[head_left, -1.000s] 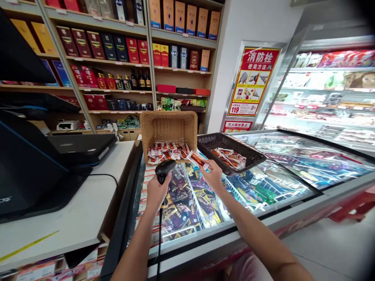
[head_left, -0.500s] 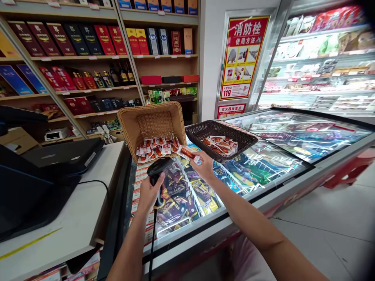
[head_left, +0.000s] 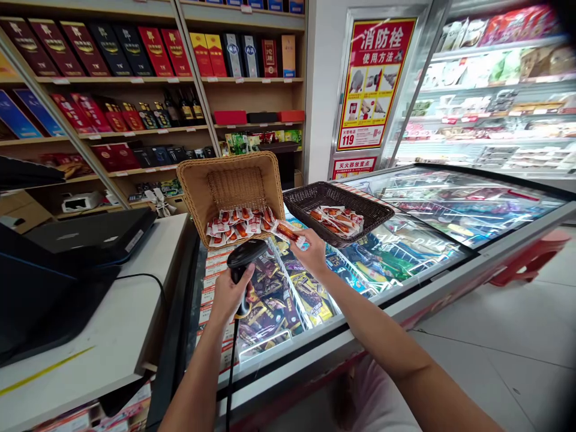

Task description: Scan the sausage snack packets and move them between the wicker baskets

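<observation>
My left hand [head_left: 228, 295] grips the handle of a black barcode scanner [head_left: 245, 253], whose cable hangs down over the freezer edge. Pinched in my right hand [head_left: 310, 251] is a wrapped sausage [head_left: 287, 231] in a clear and white packet, held level just right of the scanner head. Behind the scanner a tan wicker basket [head_left: 275, 180] leans with its opening toward me, several packaged sausages [head_left: 238, 227] lying in it. To its right sits a dark brown woven basket [head_left: 315, 192] with more packaged sausages [head_left: 339, 221] inside.
Both baskets rest on a glass-topped chest freezer [head_left: 382, 258] holding packaged frozen goods. On the left a white counter [head_left: 112, 318] carries a black terminal [head_left: 36, 288]. Shelves of boxed bottles [head_left: 153, 54] line the back. A red stool [head_left: 531, 258] stands on the floor at right.
The view has shifted slightly. Both hands keep their hold, and the scanner head looks tilted a little more upward. The sausage stays almost in the same place.
</observation>
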Action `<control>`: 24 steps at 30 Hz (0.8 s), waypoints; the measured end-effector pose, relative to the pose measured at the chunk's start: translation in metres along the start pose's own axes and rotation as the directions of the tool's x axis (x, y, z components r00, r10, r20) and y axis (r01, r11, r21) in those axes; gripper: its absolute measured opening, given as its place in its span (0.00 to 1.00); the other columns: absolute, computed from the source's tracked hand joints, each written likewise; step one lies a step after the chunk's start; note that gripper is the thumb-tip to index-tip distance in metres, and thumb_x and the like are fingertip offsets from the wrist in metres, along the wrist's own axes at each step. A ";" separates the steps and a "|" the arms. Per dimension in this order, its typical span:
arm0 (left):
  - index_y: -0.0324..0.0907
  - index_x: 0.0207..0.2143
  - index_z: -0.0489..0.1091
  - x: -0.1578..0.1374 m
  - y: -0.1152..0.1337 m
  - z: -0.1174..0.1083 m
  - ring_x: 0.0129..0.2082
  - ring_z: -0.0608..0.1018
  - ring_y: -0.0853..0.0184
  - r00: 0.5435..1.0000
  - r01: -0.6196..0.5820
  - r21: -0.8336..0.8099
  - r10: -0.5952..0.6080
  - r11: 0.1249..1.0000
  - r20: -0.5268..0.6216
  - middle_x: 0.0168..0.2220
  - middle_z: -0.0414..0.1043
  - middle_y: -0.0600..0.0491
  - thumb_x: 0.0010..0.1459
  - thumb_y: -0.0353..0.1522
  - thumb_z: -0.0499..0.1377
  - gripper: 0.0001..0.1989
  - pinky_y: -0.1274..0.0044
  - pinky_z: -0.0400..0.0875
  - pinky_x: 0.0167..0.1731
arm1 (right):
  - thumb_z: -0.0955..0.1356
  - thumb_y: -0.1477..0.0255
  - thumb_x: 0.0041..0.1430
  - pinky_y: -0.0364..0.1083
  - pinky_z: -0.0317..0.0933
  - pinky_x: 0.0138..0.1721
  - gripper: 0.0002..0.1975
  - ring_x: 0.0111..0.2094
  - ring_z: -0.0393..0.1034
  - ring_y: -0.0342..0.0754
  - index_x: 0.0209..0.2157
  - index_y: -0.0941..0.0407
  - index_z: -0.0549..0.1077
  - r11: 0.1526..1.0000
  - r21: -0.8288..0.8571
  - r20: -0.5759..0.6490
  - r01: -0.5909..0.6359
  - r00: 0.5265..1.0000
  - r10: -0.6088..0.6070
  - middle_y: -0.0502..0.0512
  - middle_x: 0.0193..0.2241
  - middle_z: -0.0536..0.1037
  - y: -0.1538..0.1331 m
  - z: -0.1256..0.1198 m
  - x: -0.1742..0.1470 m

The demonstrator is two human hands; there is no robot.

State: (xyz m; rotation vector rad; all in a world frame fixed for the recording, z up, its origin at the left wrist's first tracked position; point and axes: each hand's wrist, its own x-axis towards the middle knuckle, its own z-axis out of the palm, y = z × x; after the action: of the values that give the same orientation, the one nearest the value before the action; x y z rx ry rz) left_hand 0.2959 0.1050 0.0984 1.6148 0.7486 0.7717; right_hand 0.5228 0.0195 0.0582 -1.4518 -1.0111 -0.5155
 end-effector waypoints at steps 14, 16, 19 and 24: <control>0.41 0.32 0.70 0.017 0.000 -0.026 0.14 0.70 0.69 0.861 -0.013 -0.193 -0.087 0.981 -0.501 0.18 0.67 0.58 0.44 0.54 0.70 0.28 0.78 0.65 0.16 | 0.70 0.65 0.62 0.67 0.44 0.60 0.15 0.60 0.54 0.69 0.49 0.55 0.78 0.814 -0.420 -0.432 -0.403 0.877 0.211 0.74 0.57 0.71 0.059 -0.073 0.036; 0.41 0.34 0.70 0.019 0.002 -0.032 0.15 0.70 0.70 0.785 -0.073 -0.260 -0.106 0.963 -0.611 0.19 0.67 0.59 0.47 0.53 0.68 0.26 0.78 0.65 0.16 | 0.70 0.66 0.63 0.67 0.41 0.62 0.18 0.63 0.49 0.70 0.53 0.55 0.76 0.807 -0.481 -0.417 -0.343 0.899 0.134 0.74 0.64 0.62 0.053 -0.066 0.032; 0.41 0.35 0.70 0.020 0.005 -0.040 0.15 0.70 0.71 0.679 -0.166 -0.327 -0.133 0.930 -0.722 0.21 0.68 0.59 0.50 0.51 0.67 0.23 0.78 0.66 0.16 | 0.67 0.67 0.65 0.67 0.43 0.63 0.19 0.64 0.50 0.67 0.55 0.56 0.75 0.817 -0.546 -0.297 -0.185 0.955 0.017 0.73 0.64 0.63 0.034 -0.036 0.027; 0.41 0.34 0.70 0.019 0.004 -0.040 0.14 0.69 0.70 0.655 -0.198 -0.346 -0.139 0.917 -0.743 0.18 0.66 0.59 0.52 0.50 0.65 0.22 0.77 0.64 0.15 | 0.65 0.68 0.66 0.62 0.53 0.61 0.14 0.60 0.56 0.61 0.48 0.56 0.78 0.857 -0.508 0.138 0.086 0.990 -0.018 0.65 0.57 0.69 -0.014 0.054 0.029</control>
State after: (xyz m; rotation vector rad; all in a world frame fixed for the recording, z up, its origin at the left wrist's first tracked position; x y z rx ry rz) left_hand 0.2746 0.1426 0.1103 0.8772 1.0597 1.5697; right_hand 0.5129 0.0771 0.0802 -1.9577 -1.0634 -0.7826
